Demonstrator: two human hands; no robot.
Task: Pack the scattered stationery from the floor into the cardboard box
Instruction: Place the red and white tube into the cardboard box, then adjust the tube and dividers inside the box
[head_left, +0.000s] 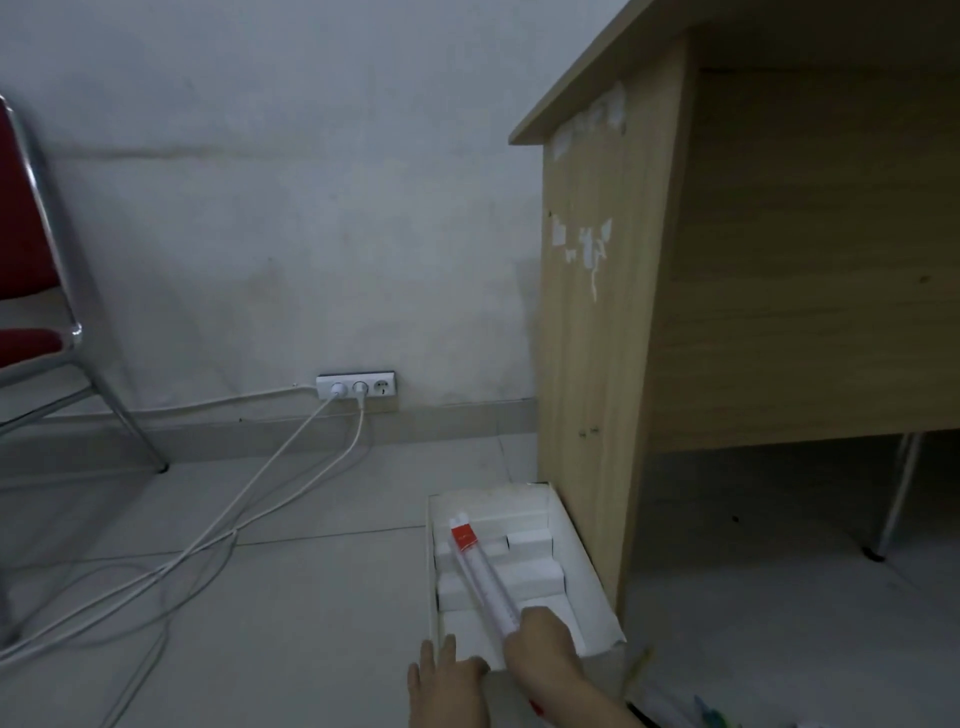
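A white open cardboard box (582, 561) lies on the floor beside the desk leg, with several white blocks (530, 540) inside. My right hand (540, 644) grips the near end of a long white ruler-like pack with a red label (480, 564), which lies slanted over the blocks inside the box. My left hand (449, 686) rests with straight fingers on the box's near edge. A few pens and other stationery (675, 712) lie on the floor at the bottom right, partly cut off.
A wooden desk (727, 260) stands right against the box. White cables (234, 519) run across the tiled floor from a wall socket strip (357, 387). A red chair with metal legs (47, 312) is at the far left.
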